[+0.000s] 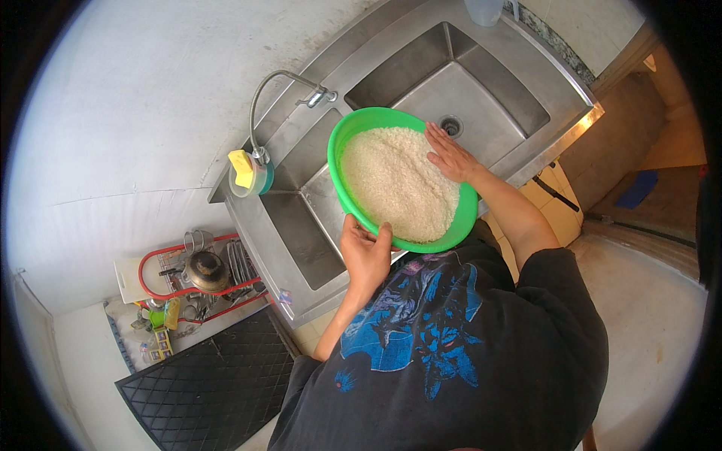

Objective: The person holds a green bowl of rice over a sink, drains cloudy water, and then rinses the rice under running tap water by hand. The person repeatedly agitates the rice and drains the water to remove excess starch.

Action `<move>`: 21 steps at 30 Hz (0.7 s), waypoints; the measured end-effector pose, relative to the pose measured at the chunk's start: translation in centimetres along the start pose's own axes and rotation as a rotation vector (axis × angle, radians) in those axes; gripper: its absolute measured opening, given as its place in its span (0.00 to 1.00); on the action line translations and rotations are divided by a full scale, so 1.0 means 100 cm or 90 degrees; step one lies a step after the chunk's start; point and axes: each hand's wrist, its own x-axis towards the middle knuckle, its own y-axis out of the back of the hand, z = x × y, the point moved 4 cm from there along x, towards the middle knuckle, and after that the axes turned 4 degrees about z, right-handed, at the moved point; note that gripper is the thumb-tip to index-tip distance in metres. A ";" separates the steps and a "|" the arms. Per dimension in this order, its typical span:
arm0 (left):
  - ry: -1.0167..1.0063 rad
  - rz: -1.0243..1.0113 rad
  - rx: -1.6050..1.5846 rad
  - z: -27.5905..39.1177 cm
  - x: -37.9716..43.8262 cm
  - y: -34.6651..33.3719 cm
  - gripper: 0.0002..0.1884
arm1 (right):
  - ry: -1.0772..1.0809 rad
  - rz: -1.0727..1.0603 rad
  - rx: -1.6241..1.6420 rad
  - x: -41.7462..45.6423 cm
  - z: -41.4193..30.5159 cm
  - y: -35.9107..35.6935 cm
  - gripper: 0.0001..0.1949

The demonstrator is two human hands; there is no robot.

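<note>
A round green plastic bowl (337,169) full of white rice grains (400,180) is held over the front of the stainless steel sink, near the divider between its two basins. My left hand (365,251) grips the near left rim, its thumb up against the bowl's edge. On the right side, my right hand (454,158) lies flat across the rim, fingers extended and thumb apart at the edge of the rice. The bowl hides whatever is directly beneath it.
Behind the bowl, a faucet (318,97) has a flexible spout curving left. A yellow sponge (241,168) sits on a plastic container (242,186) at the sink's corner. The right basin (474,96) has a drain. At left stands a red-framed dish rack (163,293) holding a pot lid (207,272).
</note>
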 end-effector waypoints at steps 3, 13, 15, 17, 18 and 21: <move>-0.003 0.010 -0.004 0.000 -0.001 0.000 0.17 | 0.002 0.001 0.003 0.001 0.001 0.000 0.35; -0.003 0.013 -0.015 -0.003 0.000 0.001 0.16 | 0.013 0.008 0.025 0.002 0.000 0.003 0.34; 0.002 0.008 -0.014 -0.004 0.001 0.001 0.16 | 0.011 0.006 0.027 0.002 0.000 0.003 0.34; 0.006 0.006 -0.011 -0.004 0.000 0.002 0.16 | 0.011 0.003 0.029 0.002 0.000 0.003 0.34; 0.000 0.005 -0.010 -0.004 0.000 0.002 0.16 | 0.008 0.004 0.032 0.002 0.000 0.003 0.34; -0.006 0.005 -0.015 -0.007 0.001 0.002 0.16 | 0.001 0.011 0.047 0.005 0.003 0.001 0.33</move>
